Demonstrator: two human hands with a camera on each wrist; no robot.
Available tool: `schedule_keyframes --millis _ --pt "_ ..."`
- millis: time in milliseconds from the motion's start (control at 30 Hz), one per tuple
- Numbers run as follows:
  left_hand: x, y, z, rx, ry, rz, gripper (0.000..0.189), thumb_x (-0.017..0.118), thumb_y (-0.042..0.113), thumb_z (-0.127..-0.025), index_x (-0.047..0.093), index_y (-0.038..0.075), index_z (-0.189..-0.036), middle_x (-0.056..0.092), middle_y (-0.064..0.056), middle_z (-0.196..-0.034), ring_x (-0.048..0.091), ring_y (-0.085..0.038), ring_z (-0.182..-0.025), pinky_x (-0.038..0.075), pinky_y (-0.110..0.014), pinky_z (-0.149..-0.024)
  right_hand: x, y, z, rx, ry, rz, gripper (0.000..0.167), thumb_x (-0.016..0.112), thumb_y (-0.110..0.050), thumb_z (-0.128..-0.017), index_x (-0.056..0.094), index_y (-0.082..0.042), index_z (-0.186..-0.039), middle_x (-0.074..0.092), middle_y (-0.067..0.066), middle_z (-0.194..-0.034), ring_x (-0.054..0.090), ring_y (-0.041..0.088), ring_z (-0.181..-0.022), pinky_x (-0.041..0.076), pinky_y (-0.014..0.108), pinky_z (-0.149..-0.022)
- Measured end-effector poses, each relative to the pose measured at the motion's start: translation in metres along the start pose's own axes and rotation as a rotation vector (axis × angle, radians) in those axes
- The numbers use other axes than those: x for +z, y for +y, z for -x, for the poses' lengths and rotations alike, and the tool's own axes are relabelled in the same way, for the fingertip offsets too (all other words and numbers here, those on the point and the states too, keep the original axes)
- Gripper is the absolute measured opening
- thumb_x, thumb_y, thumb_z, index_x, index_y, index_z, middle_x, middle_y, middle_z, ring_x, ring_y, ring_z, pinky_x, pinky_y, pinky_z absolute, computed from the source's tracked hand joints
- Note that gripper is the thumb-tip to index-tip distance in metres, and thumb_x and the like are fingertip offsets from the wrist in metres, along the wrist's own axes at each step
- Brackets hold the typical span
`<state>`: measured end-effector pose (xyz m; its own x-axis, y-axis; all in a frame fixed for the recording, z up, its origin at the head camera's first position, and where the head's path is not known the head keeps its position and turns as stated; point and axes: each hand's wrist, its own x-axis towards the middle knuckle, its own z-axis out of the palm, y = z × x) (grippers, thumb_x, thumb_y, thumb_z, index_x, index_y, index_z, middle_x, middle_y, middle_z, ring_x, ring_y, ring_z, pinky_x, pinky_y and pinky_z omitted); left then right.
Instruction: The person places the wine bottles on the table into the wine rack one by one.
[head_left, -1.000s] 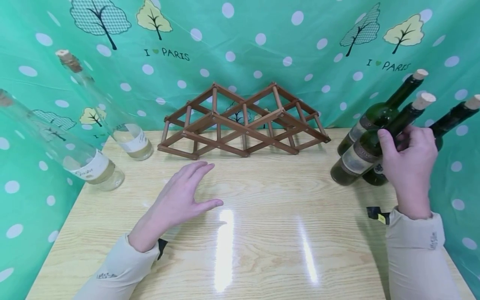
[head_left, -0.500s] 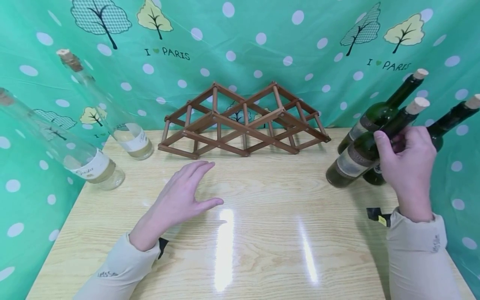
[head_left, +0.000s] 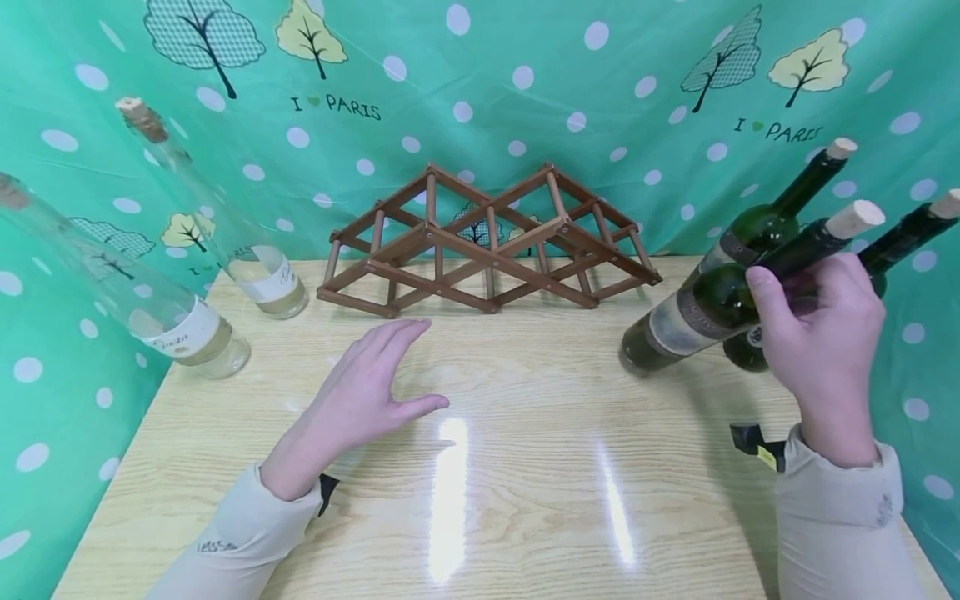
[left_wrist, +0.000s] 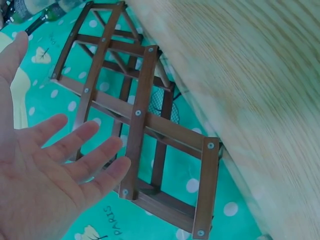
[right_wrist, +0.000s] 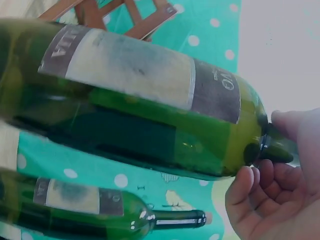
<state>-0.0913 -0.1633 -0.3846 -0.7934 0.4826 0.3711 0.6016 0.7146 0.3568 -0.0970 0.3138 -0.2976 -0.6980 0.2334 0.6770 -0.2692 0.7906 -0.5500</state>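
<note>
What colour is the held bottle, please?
The bottle is green, seen best in the right wrist view.

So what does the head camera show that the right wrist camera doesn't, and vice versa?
Only the head view: the left hand, two clear bottles and all three green bottles together.
Only the right wrist view: readable letters on the label of the held bottle.
Both: that bottle, the right hand, another green bottle, the wooden rack, the spotted cloth.
</note>
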Motion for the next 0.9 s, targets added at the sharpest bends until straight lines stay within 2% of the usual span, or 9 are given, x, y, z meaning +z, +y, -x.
schedule_keyframes --millis 167,400,567,667,800,900 --pt "0.0 0.001 -0.001 0.006 0.003 0.002 0.103 0.088 0.061 -0.081 0.046 0.006 -0.157 0.053 -0.013 -0.154 0.05 -0.035 -0.141 0.042 -0.059 -0.115 0.001 -0.01 0.003 0.025 -0.006 -0.062 0.035 0.074 -0.025 -0.1 0.074 0.007 -0.114 0.056 -0.027 -0.101 0.055 -0.002 -0.082 0.041 0.016 -0.072" --pt "-0.001 0.005 -0.005 0.022 0.017 0.012 0.105 0.09 0.059 -0.08 0.045 0.006 -0.158 0.053 -0.013 -0.155 0.051 -0.035 -0.14 0.041 -0.057 -0.116 0.009 -0.018 0.01 -0.012 -0.013 -0.189 0.03 0.073 -0.017 -0.101 0.072 0.01 -0.115 0.061 -0.018 -0.098 0.054 0.001 -0.073 0.042 0.015 -0.067" --pt "-0.002 0.01 -0.01 0.047 0.032 0.013 0.107 0.091 0.058 -0.078 0.046 0.003 -0.157 0.054 -0.015 -0.153 0.052 -0.035 -0.14 0.042 -0.056 -0.115 0.017 -0.021 0.016 0.003 -0.04 -0.278 0.022 0.071 -0.012 -0.102 0.071 0.004 -0.117 0.065 -0.011 -0.101 0.06 0.001 -0.071 0.046 0.012 -0.063" --pt "-0.002 0.012 -0.015 0.061 0.035 0.011 0.108 0.091 0.059 -0.078 0.045 0.003 -0.157 0.053 -0.016 -0.154 0.051 -0.035 -0.141 0.042 -0.056 -0.115 0.022 -0.024 0.019 0.006 -0.065 -0.331 0.023 0.069 -0.011 -0.103 0.07 -0.001 -0.124 0.068 -0.005 -0.105 0.063 0.006 -0.073 0.051 0.012 -0.065" --pt "-0.003 0.016 -0.02 0.07 0.034 0.013 0.109 0.091 0.059 -0.078 0.043 0.004 -0.159 0.051 -0.015 -0.156 0.049 -0.035 -0.143 0.042 -0.056 -0.116 0.029 -0.028 0.023 -0.001 -0.102 -0.406 0.024 0.066 -0.008 -0.105 0.068 0.002 -0.126 0.068 0.002 -0.103 0.066 0.011 -0.075 0.056 0.015 -0.069" --pt "-0.003 0.018 -0.024 0.079 0.037 0.016 0.111 0.092 0.058 -0.077 0.042 0.004 -0.16 0.05 -0.015 -0.158 0.047 -0.034 -0.145 0.041 -0.056 -0.117 0.035 -0.031 0.027 0.005 -0.115 -0.465 0.021 0.064 -0.006 -0.105 0.066 0.008 -0.121 0.068 0.006 -0.099 0.067 0.013 -0.074 0.057 0.017 -0.071"
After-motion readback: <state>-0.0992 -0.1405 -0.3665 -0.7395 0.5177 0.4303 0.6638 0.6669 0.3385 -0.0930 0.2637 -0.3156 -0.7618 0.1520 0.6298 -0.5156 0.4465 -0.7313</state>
